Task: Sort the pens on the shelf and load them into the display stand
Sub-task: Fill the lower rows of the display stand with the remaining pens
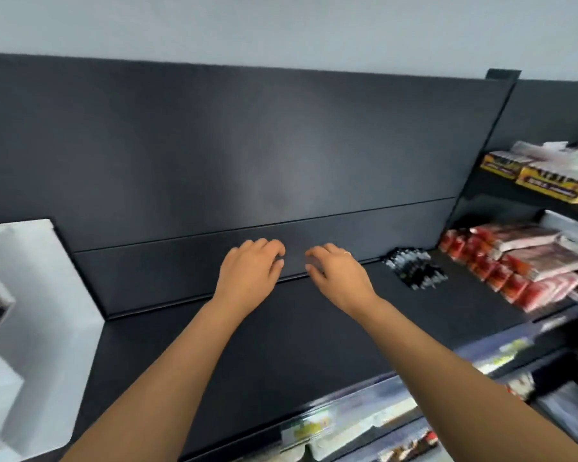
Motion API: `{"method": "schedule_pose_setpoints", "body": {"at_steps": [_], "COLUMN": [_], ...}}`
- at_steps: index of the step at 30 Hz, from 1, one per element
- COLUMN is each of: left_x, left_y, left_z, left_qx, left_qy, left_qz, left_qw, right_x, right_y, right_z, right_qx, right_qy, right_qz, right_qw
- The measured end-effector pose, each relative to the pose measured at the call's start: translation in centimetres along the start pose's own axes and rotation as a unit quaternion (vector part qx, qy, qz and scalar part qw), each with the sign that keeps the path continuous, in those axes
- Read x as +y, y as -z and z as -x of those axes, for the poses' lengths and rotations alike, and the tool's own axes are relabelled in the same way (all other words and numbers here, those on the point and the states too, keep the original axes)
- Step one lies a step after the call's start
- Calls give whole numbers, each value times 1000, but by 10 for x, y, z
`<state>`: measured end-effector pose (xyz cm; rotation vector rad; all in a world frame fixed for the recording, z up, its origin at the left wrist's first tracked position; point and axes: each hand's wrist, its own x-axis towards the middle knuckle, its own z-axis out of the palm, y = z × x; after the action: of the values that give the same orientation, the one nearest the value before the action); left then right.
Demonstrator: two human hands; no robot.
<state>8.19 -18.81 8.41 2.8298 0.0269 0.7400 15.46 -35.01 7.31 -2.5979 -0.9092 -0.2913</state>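
A loose heap of black and white pens (414, 268) lies at the back right of the black shelf (281, 345). A white display stand (37, 315) stands at the shelf's left end, with dark items in its left side. My left hand (251, 271) and my right hand (337, 275) hover side by side over the back of the shelf, palms down, fingers curled and spread. Neither holds anything. A ring shows on my right hand. The pens lie to the right of my right hand, apart from it.
Red packaged goods (514, 265) are stacked right of the pens. Yellow boxes (544, 178) sit on an upper shelf at the far right. A dark back panel (247, 145) rises behind the shelf. Blurred price labels (347, 418) run along the front edge, with more goods below.
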Motion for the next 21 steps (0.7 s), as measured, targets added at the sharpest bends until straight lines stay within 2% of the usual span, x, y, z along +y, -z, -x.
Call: {"method": "schedule_pose_setpoints", "body": {"at_steps": [9, 14, 21], "left_x": [120, 146, 169], "left_y": [-102, -165, -245], "left_z": [-68, -119, -178], "left_qx": [-105, -155, -251], "left_qy": [-54, -65, -36], "left_qz": [17, 18, 38], "left_qw": [993, 986, 967], "right_x": [173, 245, 327], "right_y": [34, 33, 17], "right_z": [31, 13, -27], "right_qx": [-52, -86, -164], "right_qy": [-133, -172, -206], "right_qz": [46, 59, 68], "right_qw": [989, 980, 962]}}
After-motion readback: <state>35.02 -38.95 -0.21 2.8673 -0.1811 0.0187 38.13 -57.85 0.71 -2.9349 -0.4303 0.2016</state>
